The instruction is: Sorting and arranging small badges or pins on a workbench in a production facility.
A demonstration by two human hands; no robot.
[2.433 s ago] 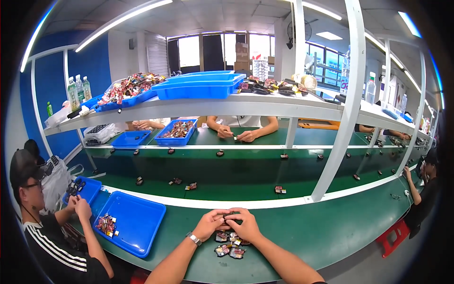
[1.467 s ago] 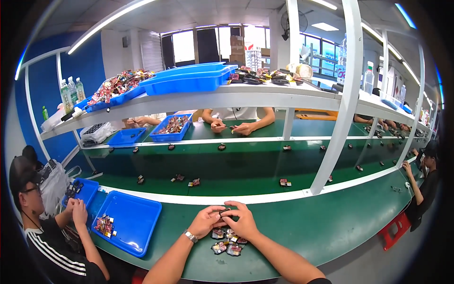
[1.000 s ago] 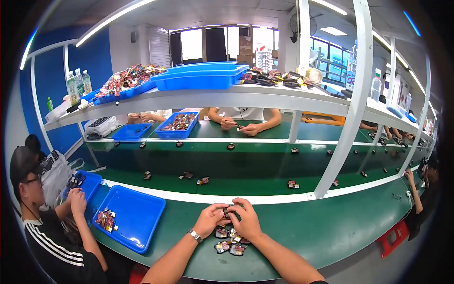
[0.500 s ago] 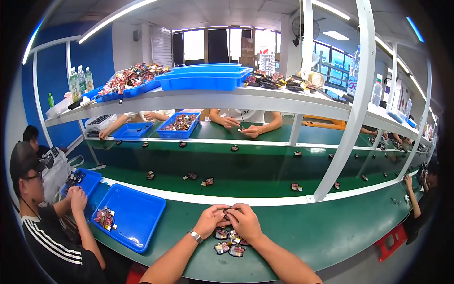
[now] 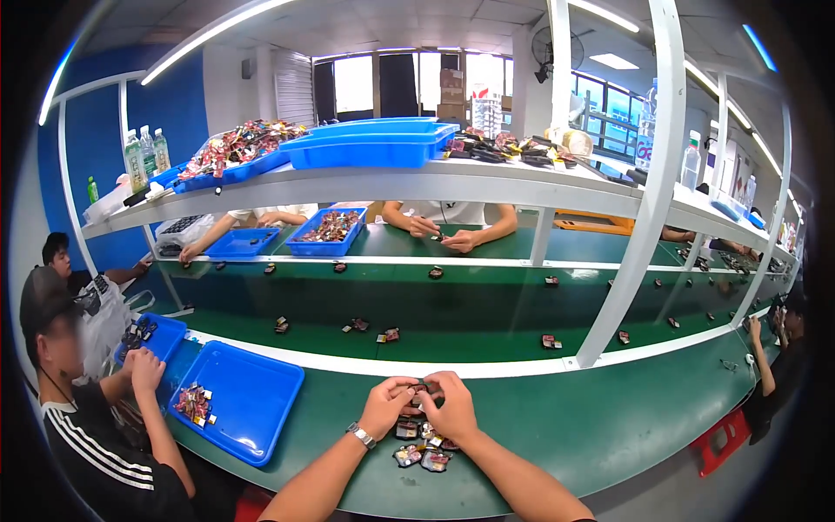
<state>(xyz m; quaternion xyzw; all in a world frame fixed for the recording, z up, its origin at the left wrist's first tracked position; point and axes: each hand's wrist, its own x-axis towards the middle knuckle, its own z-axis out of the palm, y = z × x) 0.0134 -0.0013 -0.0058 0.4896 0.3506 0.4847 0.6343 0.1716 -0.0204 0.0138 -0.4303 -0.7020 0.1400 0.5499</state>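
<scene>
Both hands meet over the green bench just below the white rail. My left hand [image 5: 387,411] is closed, its fingers pinching a small dark-rimmed electronic part [image 5: 417,397]. From the other side my right hand [image 5: 450,409] grips the same part with thumb and curved fingers. Much of the part is hidden by the fingers. Right below the hands lies a small cluster of similar parts [image 5: 436,460], black-edged with red, yellow and silvery patches. A metal-banded watch is on my left wrist.
Left of my arms sits a blue tray [image 5: 261,391] with a heap of small red parts [image 5: 193,402]. A co-worker [image 5: 96,435] sits beside it. Beyond the rail, a green conveyor belt [image 5: 470,317] carries scattered parts. A white upright post [image 5: 635,217] rises at right, supporting a loaded shelf.
The parts on the belt have shifted slightly to the right. My fingers have moved a little around the held part, with the right hand's fingers arched slightly higher.
</scene>
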